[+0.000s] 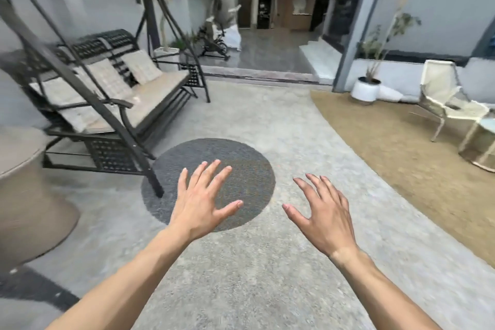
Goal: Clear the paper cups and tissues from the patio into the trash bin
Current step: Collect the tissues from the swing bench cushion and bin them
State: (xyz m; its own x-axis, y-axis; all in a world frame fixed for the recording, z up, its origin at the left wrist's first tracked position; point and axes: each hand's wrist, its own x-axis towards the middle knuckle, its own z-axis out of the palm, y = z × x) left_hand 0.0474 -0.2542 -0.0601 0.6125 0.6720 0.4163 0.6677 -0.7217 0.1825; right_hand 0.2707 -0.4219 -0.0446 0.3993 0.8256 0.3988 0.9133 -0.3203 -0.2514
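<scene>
outdoors, at the far left edge sits a round beige wicker table (pixel 24 187), blurred. just beyond it stands a black metal swing bench (pixel 115 94) with pale cushions, one leg planted on a round dark grey mat (pixel 241 169) lying on the grey concrete patio floor (pixel 254 276). over that mat the left hand (pixel 199 205) is stretched forward on a bare forearm, palm down, fingers fanned wide and thumb out, grasping nothing. beside it and apart, the right hand (pixel 325 218) reaches out the same way, back of the hand up, fingers spread and slightly curled, also empty. further right a strip of tan ground (pixel 401 147) curves along the concrete, with a white round planter (pixel 365 90) holding a thin plant near a grey post, and a cream woven chair (pixel 444 96) at the right edge. no paper cups, tissues or trash bin can be made out in this view.
</scene>
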